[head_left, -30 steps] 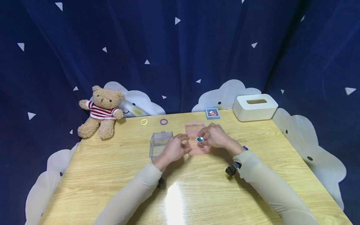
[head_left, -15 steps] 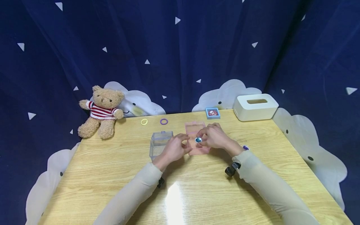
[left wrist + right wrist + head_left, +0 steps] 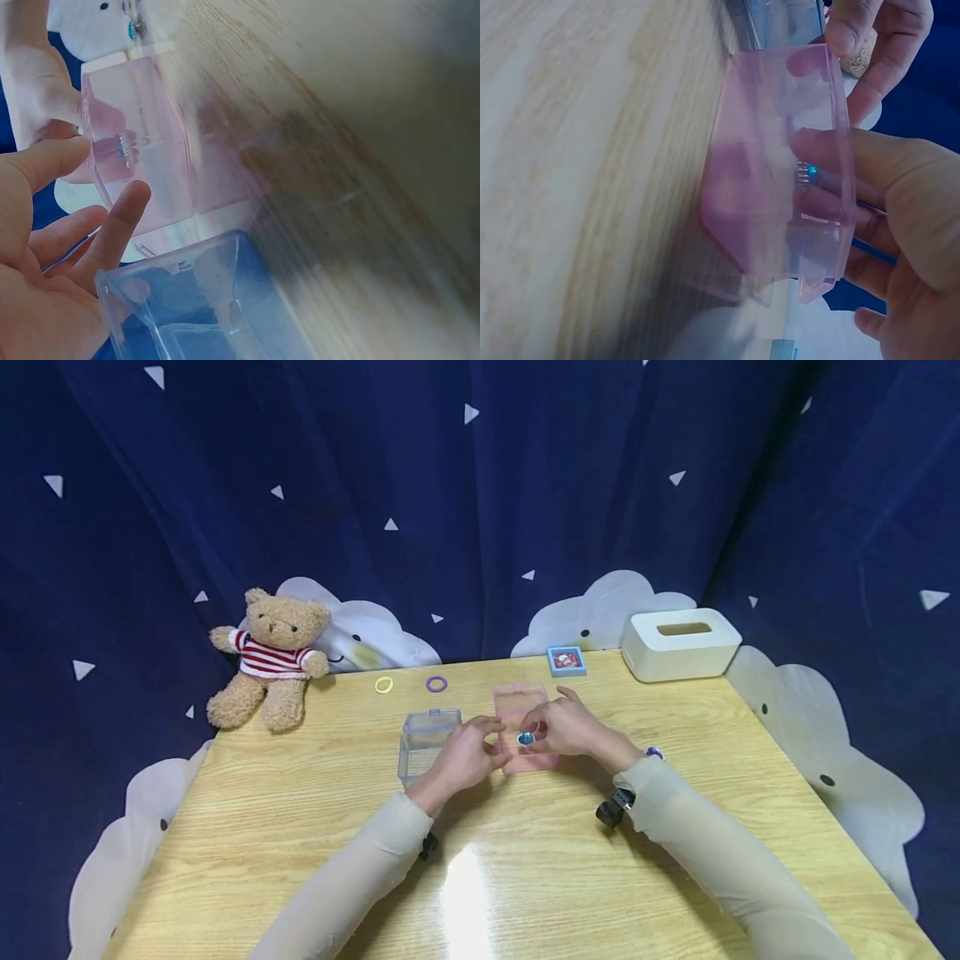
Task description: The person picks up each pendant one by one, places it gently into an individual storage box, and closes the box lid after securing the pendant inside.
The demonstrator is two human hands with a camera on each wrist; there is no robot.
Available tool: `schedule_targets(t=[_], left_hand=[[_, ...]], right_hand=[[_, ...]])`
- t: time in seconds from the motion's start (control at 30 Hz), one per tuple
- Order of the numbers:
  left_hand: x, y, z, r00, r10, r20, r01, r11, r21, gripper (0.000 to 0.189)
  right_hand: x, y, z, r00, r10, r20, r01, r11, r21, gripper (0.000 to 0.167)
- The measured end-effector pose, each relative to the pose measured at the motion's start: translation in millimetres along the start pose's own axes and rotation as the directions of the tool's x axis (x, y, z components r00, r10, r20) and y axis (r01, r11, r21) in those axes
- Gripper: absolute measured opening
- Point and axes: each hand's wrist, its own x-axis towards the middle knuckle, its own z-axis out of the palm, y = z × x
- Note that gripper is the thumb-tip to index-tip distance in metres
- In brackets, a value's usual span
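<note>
My right hand (image 3: 567, 727) pinches a blue gem (image 3: 525, 739) with a toothed silver rim between thumb and fingers. The gem hangs inside an open pink see-through box (image 3: 531, 765). In the right wrist view, those fingertips reach below the box's rim and the gem (image 3: 810, 171) shows through its wall. My left hand (image 3: 467, 753) lies at the pink box's left side, fingers loosely bent and spread. In the left wrist view, one of its fingertips is right at the rim. An open clear bluish box (image 3: 202, 300) stands beside the left hand, partly covered by it in the head view.
A purple gem piece (image 3: 655, 752) lies by the right wrist. Behind the boxes are a yellow ring (image 3: 384, 685), a purple ring (image 3: 437, 684) and a small blue frame (image 3: 566, 661). A teddy bear (image 3: 273, 647) sits back left, a white tissue box (image 3: 681, 646) back right.
My right hand has moved slightly left and downward with the blue gem, which now sits lower in the pink box. The left hand stays in place.
</note>
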Motion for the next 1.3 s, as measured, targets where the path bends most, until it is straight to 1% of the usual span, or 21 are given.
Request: schedule_targets(t=[0.2, 0.37, 0.5, 0.63, 0.8, 0.93, 1.13, 1.3], left_hand=[[0.0, -0.2, 0.0, 1.0, 0.004, 0.001, -0.004, 1.0, 0.012, 0.051], [-0.2, 0.6, -0.7, 1.0, 0.003, -0.007, -0.003, 1.0, 0.004, 0.05], [-0.5, 0.7, -0.5, 1.0, 0.003, -0.008, -0.003, 1.0, -0.005, 0.049], [-0.9, 0.2, 0.6, 1.0, 0.003, -0.002, -0.003, 1.0, -0.008, 0.049], [-0.9, -0.1, 1.4, 1.0, 0.006, -0.006, -0.006, 1.0, -0.007, 0.048], [-1.6, 0.6, 1.0, 1.0, -0.003, 0.002, 0.003, 1.0, -0.008, 0.048], [-0.9, 0.5, 1.4, 1.0, 0.001, 0.001, -0.001, 1.0, -0.002, 0.049], [-0.7, 0.3, 1.5, 1.0, 0.009, -0.006, -0.009, 1.0, -0.002, 0.049]], right_hand=[[5.1, 0.3, 0.0, 0.997, -0.076, 0.022, 0.076, 0.997, -0.032, 0.023], [8.1, -0.5, -0.2, 0.995, -0.094, 0.042, 0.097, 0.993, -0.068, 0.02], [9.3, -2.5, -2.0, 0.994, -0.091, 0.062, 0.095, 0.993, -0.072, 0.018], [9.6, -4.9, -4.6, 0.992, -0.07, 0.102, 0.077, 0.994, -0.075, 0.016], [9.1, -6.5, -8.8, 0.989, -0.065, 0.135, 0.076, 0.994, -0.078, 0.018], [9.2, -7.1, -10.7, 0.986, -0.051, 0.159, 0.063, 0.995, -0.074, 0.02], [9.9, -5.5, -10.0, 0.984, -0.029, 0.173, 0.04, 0.998, -0.056, 0.021], [7.3, -4.7, -11.3, 0.985, -0.023, 0.172, 0.026, 1.0, -0.016, 0.021]])
